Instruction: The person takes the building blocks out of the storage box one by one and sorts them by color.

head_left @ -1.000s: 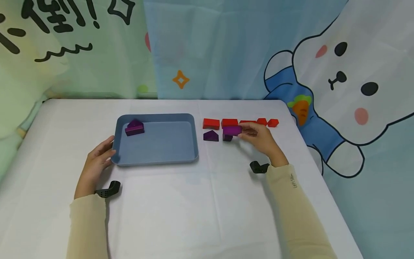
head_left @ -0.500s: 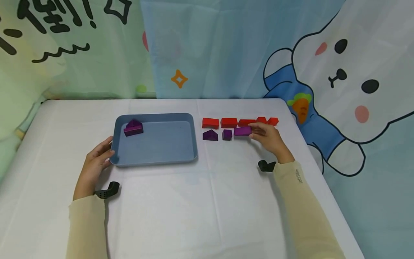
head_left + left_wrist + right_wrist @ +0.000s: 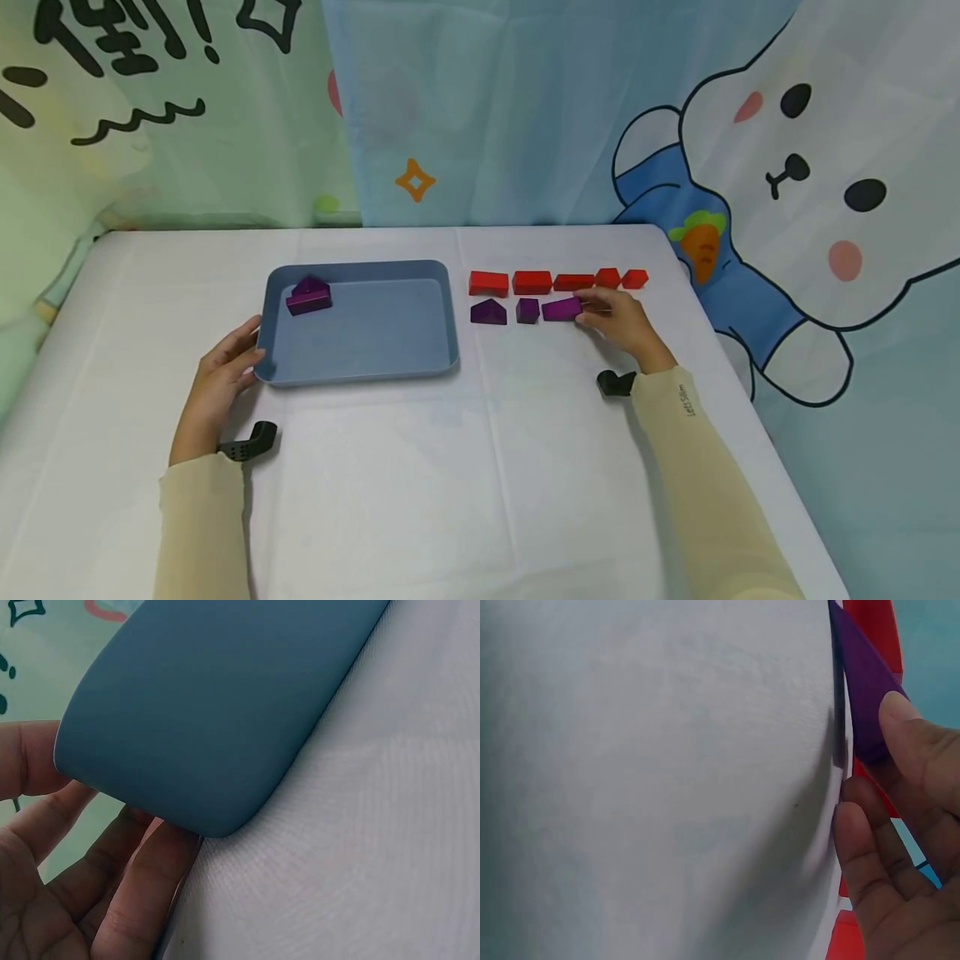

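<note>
My left hand (image 3: 225, 367), fingers loosely spread, is touching the left edge of the tray (image 3: 382, 333); my right hand (image 3: 618, 323) is pinching a purple block (image 3: 561, 310) ending the purple row (image 3: 527, 311). I am apparently aligning it; the next move seems to be calling for gentle release.

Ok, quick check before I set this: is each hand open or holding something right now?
Left hand: open, touching the tray at its end.
Right hand: closed, pinching a purple block.
</note>
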Demonstrator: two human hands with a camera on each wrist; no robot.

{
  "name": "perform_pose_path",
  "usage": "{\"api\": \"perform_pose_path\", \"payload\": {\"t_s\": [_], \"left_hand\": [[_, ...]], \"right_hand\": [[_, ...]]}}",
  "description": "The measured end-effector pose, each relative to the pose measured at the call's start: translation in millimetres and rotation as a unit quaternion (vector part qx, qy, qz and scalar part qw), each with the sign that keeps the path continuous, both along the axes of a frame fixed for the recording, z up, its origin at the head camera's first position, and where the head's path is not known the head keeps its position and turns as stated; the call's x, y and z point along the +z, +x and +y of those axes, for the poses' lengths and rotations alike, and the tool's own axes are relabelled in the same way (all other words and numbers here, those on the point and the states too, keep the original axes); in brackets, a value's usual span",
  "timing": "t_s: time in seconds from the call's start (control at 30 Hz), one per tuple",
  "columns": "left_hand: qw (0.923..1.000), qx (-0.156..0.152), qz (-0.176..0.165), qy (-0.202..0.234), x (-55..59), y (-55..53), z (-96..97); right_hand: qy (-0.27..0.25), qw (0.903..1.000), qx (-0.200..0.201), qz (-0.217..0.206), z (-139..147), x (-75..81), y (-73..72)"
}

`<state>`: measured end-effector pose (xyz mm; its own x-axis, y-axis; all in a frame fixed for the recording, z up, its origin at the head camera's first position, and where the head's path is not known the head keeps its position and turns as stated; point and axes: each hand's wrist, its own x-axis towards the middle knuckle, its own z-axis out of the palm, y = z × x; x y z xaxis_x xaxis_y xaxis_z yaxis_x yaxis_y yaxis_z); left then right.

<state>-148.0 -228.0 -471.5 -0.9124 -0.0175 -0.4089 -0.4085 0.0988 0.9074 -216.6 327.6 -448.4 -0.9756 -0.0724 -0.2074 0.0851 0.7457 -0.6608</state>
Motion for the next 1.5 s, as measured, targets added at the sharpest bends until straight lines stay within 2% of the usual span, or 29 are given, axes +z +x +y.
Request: {"api": "perform_pose_path", "payload": {"t_s": [0.23, 0.5, 0.77, 0.93, 1.03, 1.23, 1.5], "left_hand": [[1.0, -0.004, -0.003, -0.004, -1.8, 0.1, -1.8], [1.0, 0.003, 0.0, 0.006, -3.8, -2.1, -0.8], [0.9999, 0.003, 0.012, 0.01, -2.8, -1.6, -2.2], [0.9998, 0.006, 0.017, 0.01, -3.6, -2.6, -1.7], [0.9997, 0.008, 0.02, 0.011, -4.4, -3.4, -1.6], [0.9995, 0.013, 0.025, 0.016, -5.2, -3.9, -2.8], [0.9994, 0.013, 0.025, 0.022, -4.9, -5.6, -3.0]], "right_hand": [[0.007, 0.9998, -0.008, -0.017, -3, -0.3, -1.1], [0.013, 0.9991, -0.022, -0.033, -6, 7.1, 5.6], [0.019, 0.9998, -0.001, 0.002, -14, 24.3, 16.1], [0.002, 0.9983, 0.037, 0.045, -26, 33.8, 18.3], [-0.008, 0.9965, 0.058, 0.059, -37, 40.2, 15.9], [-0.011, 0.9957, 0.08, 0.045, -65, 51.1, 6.4], [-0.033, 0.9918, 0.118, 0.038, -109, 61.3, -15.2]]}}
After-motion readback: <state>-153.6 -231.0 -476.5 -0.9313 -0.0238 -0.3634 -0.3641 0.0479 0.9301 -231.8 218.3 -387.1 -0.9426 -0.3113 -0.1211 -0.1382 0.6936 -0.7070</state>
